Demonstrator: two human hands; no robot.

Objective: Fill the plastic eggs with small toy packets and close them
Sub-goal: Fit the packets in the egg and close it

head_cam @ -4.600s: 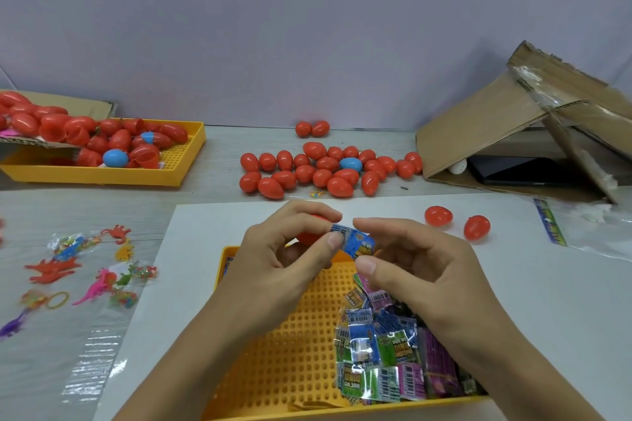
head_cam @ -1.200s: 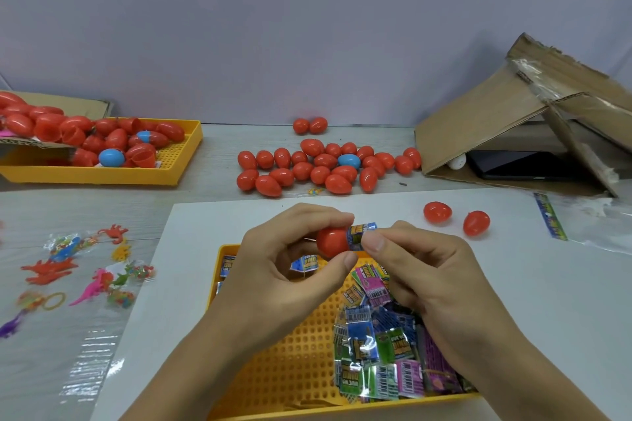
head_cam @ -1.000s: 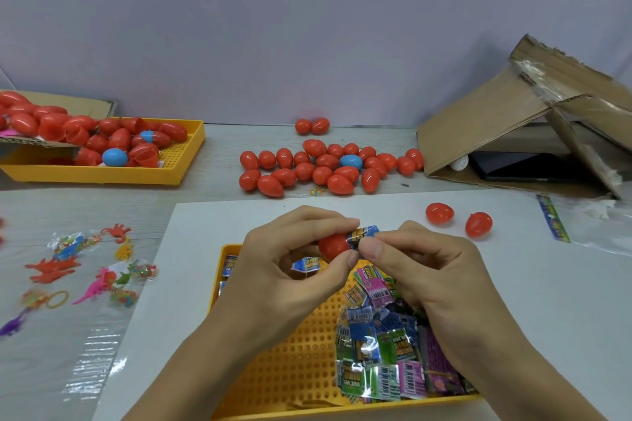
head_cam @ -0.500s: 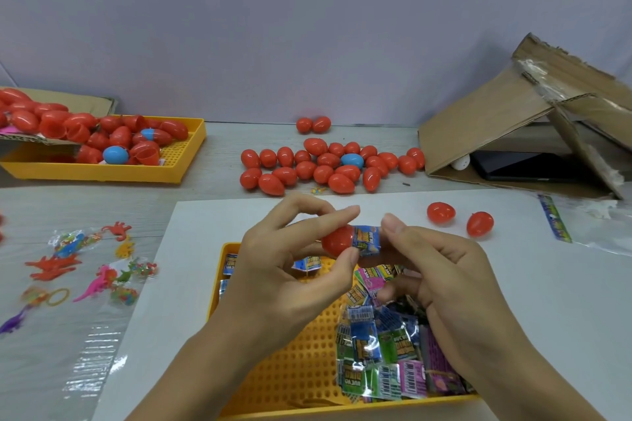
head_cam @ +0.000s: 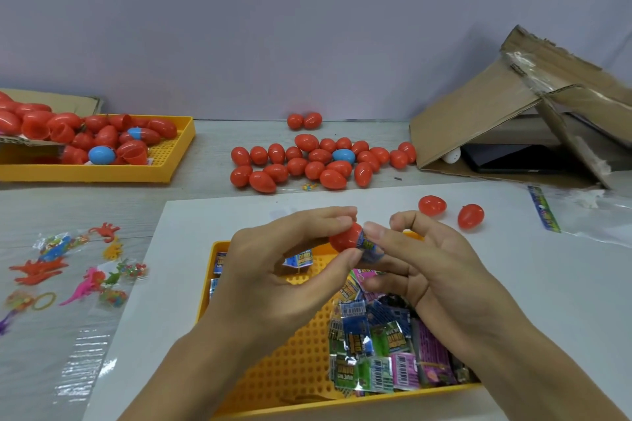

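While the left hand point(head_cam: 294, 270) pinches a red egg half point(head_cam: 345, 236) between thumb and fingertips above the near yellow tray point(head_cam: 273, 369), the right hand point(head_cam: 434, 270) pushes a blue toy packet point(head_cam: 367, 244) into its open mouth with index finger and thumb, the other fingers loosely curled below. The step in hand looks like stuffing: the packet sits only partly inside, its crinkled end sticking out to the right. The next move probably calls for tucking that end fully below the rim, then finding the matching half and pressing the 2 together squarely, since a trapped corner of film would likely keep the shell from snapping shut. Spare packets point(head_cam: 383, 349) lie heaped in the tray's right part, and 2 closed red eggs point(head_cam: 451, 212) rest on the white sheet point(head_cam: 513, 284) just beyond the right hand, with a larger cluster point(head_cam: 321, 164) farther back on the counter point(head_cam: 205, 188). How deep the packet reaches is hidden by the fingertips. Where the second half is cannot be told; it may sit behind a palm or in the tray. Print on the packets is too blurred to read fully, and the tray's near edge is cut off below.
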